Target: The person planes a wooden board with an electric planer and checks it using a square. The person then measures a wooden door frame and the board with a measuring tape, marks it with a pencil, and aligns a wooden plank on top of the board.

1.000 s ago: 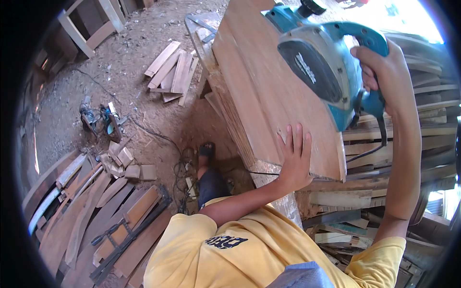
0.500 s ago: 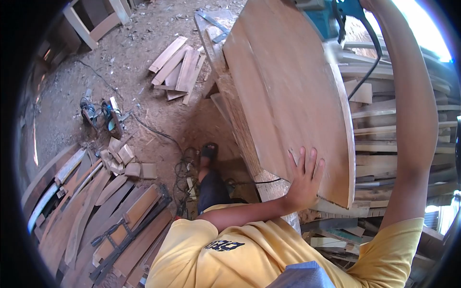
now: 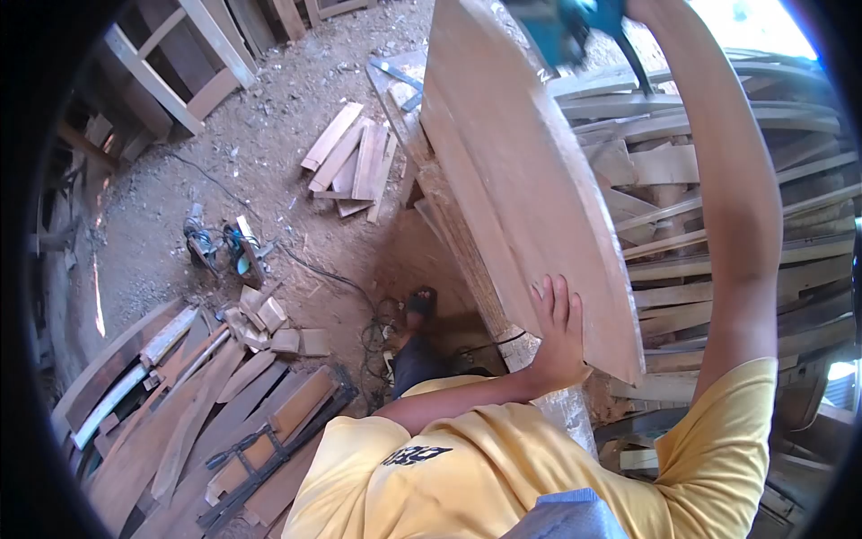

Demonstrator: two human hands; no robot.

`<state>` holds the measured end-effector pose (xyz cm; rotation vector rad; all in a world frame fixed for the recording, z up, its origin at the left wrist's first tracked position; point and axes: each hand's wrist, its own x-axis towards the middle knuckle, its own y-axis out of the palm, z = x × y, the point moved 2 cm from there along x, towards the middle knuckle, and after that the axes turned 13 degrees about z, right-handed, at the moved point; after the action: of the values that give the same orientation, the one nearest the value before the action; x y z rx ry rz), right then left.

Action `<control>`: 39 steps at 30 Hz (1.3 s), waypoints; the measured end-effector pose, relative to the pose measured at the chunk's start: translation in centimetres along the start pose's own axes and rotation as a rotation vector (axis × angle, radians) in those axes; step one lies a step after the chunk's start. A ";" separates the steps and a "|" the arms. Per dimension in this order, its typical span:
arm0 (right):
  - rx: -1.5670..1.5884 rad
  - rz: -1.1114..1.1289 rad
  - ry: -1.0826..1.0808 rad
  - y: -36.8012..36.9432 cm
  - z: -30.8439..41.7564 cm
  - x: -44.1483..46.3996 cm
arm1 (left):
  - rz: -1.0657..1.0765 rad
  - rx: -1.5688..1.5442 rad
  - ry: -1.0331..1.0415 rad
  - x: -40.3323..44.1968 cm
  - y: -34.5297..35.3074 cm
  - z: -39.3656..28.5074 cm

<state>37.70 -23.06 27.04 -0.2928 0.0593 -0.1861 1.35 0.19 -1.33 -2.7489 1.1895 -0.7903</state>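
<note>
The left hand (image 3: 558,349) lies flat, fingers spread, on 1 big board (image 3: 512,189) on the tabletop (image 3: 573,413). The right hand (image 3: 646,9) grips 1 blurry blue tool (image 3: 558,34) by the board's edge. 2 more tools (image 3: 199,242) sit on the floor (image 3: 301,216).

Passage over the board (image 3: 507,180) is free between the left hand (image 3: 558,349), laid on its near end, and the power planer (image 3: 558,36) at its far right edge. The planer's cord (image 3: 636,67) and the person's right arm (image 3: 732,171) obstruct that side. Stacked timber (image 3: 727,242) restricts access farther right. Floor (image 3: 301,211) affords clearance between the loose planks (image 3: 366,163) and the tools (image 3: 242,250).
</note>
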 end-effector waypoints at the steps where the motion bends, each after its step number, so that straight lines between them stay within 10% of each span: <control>1: -0.007 -0.013 0.014 -1.6 -0.8 -4.0 | 0.002 0.022 0.014 -0.1 -0.6 -0.1; 17: 0.082 -0.718 0.359 1.8 -16.2 -66.9 | -0.146 -0.004 0.016 13.6 -16.7 -2.9; 39: 0.235 -0.633 0.446 6.7 -27.6 -70.1 | -0.339 -0.147 0.059 19.2 -16.2 -3.4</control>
<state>-32.24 -11.15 0.84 -0.0217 0.3854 -0.8802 21.66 -1.12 13.74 -3.1198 0.8289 -0.8458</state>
